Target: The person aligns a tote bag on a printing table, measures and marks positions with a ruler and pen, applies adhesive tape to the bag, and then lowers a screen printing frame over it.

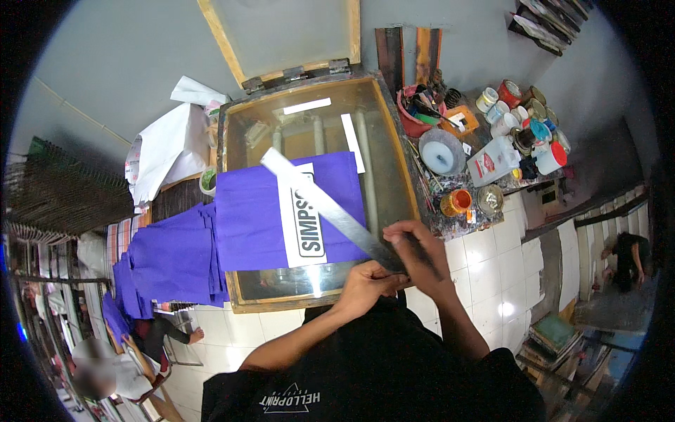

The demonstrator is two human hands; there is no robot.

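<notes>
A purple cloth point(246, 225) lies flat on a glass-topped, wood-framed table point(404, 176). Across its middle runs a white paper strip point(290, 239) with dark printed lettering. Slanting above the cloth and strip is a long metal ruler point(330, 211), pale at its far end and dark at its near end. My left hand point(365, 288) is closed around the ruler's near end, at the table's front edge. My right hand point(420, 257) is just right of that end, its fingers bent and smeared by motion; whether it grips anything is hidden.
Purple cloths point(172, 257) are piled to the left beside white paper point(176, 141). White strips point(351, 141) lie on the glass. A hinged frame point(288, 32) stands raised behind. Paint jars point(457, 202) and a plastic jug point(493, 162) crowd the right-hand bench. Another person point(130, 373) sits lower left.
</notes>
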